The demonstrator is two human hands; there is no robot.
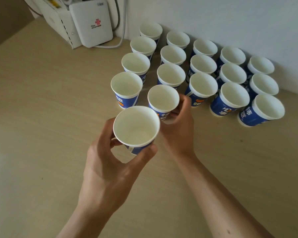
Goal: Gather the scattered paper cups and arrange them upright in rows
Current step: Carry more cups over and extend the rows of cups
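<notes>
Beside rows of empty upright paper cups (203,66) on the desk (41,117), grips a loose cup (136,126), also empty, in the left hand (110,162) with curled fingers, clasps a front-row cup (163,98) in the right hand (179,129).

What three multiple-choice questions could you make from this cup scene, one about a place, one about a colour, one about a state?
1. Where is the white box?
A) back left, against the wall
B) front right
C) front centre

2. What colour are the outsides of the cups?
A) red
B) blue
C) green

3. How is the cup in the left hand?
A) crushed
B) upside down
C) upright, mouth up

Answers: 1 A, it leans at the wall, left of the rows. 2 B, blue sides show on the front cups. 3 C, its open white inside faces up.
</notes>
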